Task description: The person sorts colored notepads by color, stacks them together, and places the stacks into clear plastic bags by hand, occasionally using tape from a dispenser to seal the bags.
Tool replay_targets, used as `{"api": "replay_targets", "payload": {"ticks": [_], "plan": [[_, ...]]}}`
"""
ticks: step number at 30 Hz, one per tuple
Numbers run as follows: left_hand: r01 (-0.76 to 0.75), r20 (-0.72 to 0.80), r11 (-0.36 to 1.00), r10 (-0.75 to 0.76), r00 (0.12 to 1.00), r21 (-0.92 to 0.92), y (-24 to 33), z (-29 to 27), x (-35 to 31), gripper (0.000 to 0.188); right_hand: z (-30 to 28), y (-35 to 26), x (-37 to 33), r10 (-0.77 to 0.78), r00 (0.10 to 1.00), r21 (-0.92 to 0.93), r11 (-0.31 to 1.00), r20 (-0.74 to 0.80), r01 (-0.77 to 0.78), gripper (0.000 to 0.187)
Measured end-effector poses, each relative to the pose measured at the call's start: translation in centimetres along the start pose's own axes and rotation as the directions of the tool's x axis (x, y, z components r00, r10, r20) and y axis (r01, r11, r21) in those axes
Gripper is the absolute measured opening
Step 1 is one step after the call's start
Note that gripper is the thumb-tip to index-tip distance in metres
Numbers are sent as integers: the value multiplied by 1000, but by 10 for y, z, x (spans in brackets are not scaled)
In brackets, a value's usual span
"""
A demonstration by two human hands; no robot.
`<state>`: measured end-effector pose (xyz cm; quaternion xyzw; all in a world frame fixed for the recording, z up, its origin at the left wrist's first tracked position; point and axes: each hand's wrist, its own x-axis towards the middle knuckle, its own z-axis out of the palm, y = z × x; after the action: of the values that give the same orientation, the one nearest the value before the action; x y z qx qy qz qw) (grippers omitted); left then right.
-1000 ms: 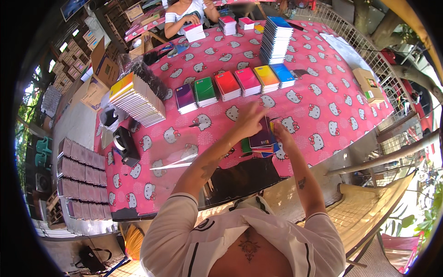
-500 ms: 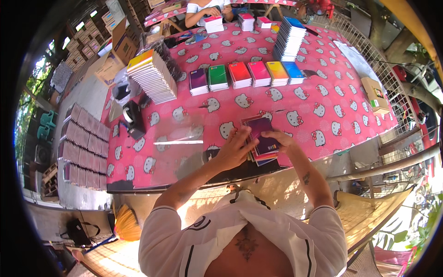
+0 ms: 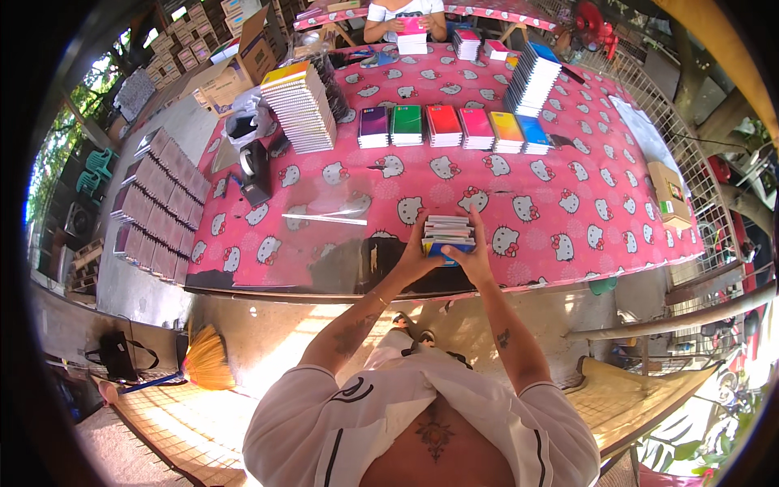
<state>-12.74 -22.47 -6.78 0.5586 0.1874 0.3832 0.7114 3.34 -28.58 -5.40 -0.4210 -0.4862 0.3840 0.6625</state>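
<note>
Between my two hands is a small stack of notebooks (image 3: 449,230), stood on edge near the front of the table, with page edges and bindings facing up and a blue cover nearest me. My left hand (image 3: 415,258) is closed on its left side. My right hand (image 3: 474,253) grips the right side, its thumb over the blue cover. Beyond them runs a row of short notebook piles: purple (image 3: 374,127), green (image 3: 406,125), red (image 3: 444,126), pink (image 3: 476,128), yellow (image 3: 507,132) and blue (image 3: 533,135). Left of my hands lies a clear plastic sheet (image 3: 324,247) with a white strip (image 3: 323,219).
Tall notebook stacks rise at left (image 3: 300,109) and right (image 3: 534,79). A black tape dispenser (image 3: 256,172) stands near the left edge, a small carton (image 3: 669,195) at the right edge. Across the table, another person (image 3: 404,18) handles pink notebooks. Packed bundles (image 3: 162,207) are piled left of the table.
The notebook stack, lying with a purple cover up, is now turned on edge between both hands. My view has shifted slightly. Across the table, the other person has lifted a pink notebook.
</note>
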Motion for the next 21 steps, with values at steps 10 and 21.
{"api": "replay_targets", "payload": {"ticks": [10, 21], "plan": [[-21, -8, 954, 24, 1000, 299, -15, -16, 9, 106, 5, 7, 3, 38, 999, -73, 997, 25, -36, 114], [124, 11, 943, -134, 991, 307, 15, -5, 16, 94, 7, 9, -3, 17, 998, -52, 998, -63, -21, 104]]}}
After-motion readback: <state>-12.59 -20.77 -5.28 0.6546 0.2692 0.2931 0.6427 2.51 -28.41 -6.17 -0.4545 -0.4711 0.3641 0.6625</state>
